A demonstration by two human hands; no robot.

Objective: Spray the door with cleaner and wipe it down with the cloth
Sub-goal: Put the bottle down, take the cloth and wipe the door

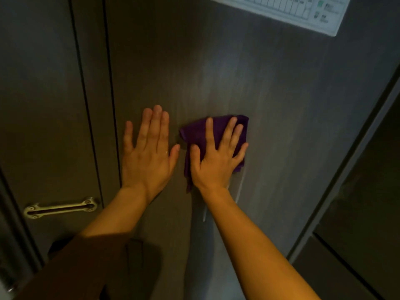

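Note:
The dark grey wood-grain door (pixel 216 68) fills most of the head view. A purple cloth (pixel 195 135) lies flat against it at mid height, pressed there by my right hand (pixel 216 156) with fingers spread over it. Thin wet streaks of cleaner run down the door just below the cloth. My left hand (pixel 148 152) rests flat on the door to the left of the cloth, fingers open, holding nothing. No spray bottle is in view.
A white laminated sheet (pixel 303 11) is fixed to the door at the top right. A metal latch bar (pixel 60 207) sits on the frame at the lower left. The door's right edge meets a grey frame (pixel 355 152).

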